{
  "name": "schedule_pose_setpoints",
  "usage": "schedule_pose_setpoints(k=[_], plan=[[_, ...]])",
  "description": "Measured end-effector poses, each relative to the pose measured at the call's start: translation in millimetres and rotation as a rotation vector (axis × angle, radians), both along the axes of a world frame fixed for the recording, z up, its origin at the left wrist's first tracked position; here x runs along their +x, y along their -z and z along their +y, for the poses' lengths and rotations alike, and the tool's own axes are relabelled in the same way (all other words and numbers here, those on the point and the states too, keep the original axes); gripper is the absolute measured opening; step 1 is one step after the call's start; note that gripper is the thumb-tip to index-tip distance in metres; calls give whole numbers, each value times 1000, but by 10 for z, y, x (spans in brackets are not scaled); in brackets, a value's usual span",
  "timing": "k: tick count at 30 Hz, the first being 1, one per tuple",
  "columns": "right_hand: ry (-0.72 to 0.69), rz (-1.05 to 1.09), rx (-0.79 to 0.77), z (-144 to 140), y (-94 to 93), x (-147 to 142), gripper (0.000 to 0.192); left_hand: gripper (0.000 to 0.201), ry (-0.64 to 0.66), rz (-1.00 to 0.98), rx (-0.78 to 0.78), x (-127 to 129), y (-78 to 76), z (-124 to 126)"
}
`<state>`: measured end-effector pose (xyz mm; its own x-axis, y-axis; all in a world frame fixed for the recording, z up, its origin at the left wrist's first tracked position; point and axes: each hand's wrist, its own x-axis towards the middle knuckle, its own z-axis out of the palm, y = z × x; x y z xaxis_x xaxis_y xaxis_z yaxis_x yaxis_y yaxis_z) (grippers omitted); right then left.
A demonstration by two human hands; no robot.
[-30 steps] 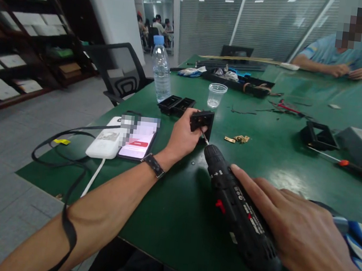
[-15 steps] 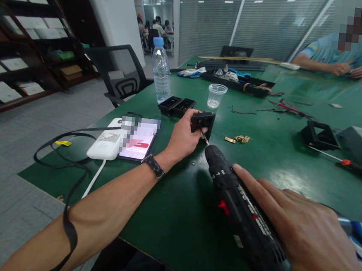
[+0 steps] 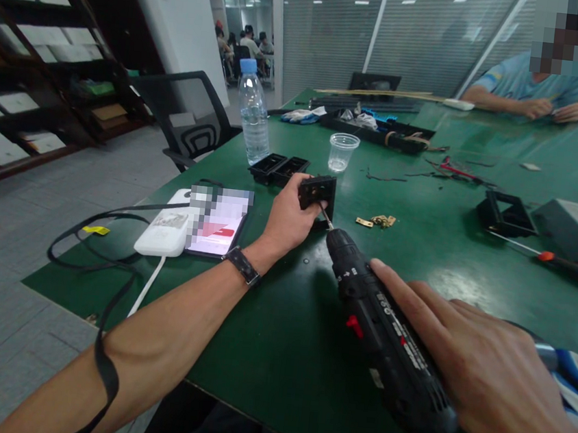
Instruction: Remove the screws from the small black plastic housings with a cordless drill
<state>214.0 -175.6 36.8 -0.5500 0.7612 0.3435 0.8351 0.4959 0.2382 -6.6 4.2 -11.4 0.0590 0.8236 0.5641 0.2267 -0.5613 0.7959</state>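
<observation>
My left hand (image 3: pixel 294 210) is closed round a small black plastic box (image 3: pixel 325 189), holding it on its side just above the green table. In my right hand (image 3: pixel 481 354) is a black cordless drill (image 3: pixel 385 330) with a red switch on its side. The drill's thin bit (image 3: pixel 326 217) points into the box; its tip is hidden inside. Right of the box lies a small pile of brass pieces (image 3: pixel 382 221). Behind my left hand stand two more black boxes (image 3: pixel 279 169).
A water bottle (image 3: pixel 254 113) and a clear plastic cup (image 3: pixel 342 153) stand behind. A phone (image 3: pixel 218 226) and white power bank (image 3: pixel 164 224) lie left, with a black strap (image 3: pixel 105 362) over my forearm. Right are a black frame (image 3: pixel 507 215) and a screwdriver (image 3: pixel 573 267). A person (image 3: pixel 537 91) sits opposite.
The whole view has shifted slightly, so things appear a little further left. The box has tilted slightly in my left hand, and the drill bit remains against it.
</observation>
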Motion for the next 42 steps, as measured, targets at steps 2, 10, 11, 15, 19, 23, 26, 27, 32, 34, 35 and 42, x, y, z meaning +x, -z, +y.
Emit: schedule_pose_setpoints(k=[2, 10, 11, 15, 19, 23, 26, 27, 32, 34, 35, 42], plan=[[6, -11, 6, 4, -3, -4, 85, 35, 4, -4, -7, 2, 2, -1], [-4, 20, -16, -16, -22, -2, 80, 34, 10, 17, -21, 6, -4, -19], [-7, 24, -15, -16, -20, 0, 81, 34, 10, 19, -17, 4, -4, -20], [-13, 3, -13, -1, 1, 13, 84, 34, 5, 20, -10, 1, -1, -18], [-18, 3, -32, 7, 22, 24, 84, 34, 6, 15, -20, 3, -5, -20], [-19, 0, -35, 4, 31, 21, 84, 33, 1, 24, -19, 3, -15, -24], [-24, 2, -45, 9, 34, 19, 84, 32, -1, 36, -9, 1, -18, -26], [-23, 6, -52, 11, 34, 19, 83, 33, -2, 42, -6, 0, -19, -28], [-13, 18, -81, 13, 32, 22, 85, 34, -8, 75, -2, -2, -32, -44], [-12, 24, -88, 8, 28, 21, 85, 34, -8, 80, -7, -2, -36, -48], [-11, 24, -91, 5, 26, 21, 86, 34, -10, 79, -8, -2, -36, -50], [-5, 6, -117, -10, 22, 21, 87, 35, -21, 83, -2, -4, -28, -58]])
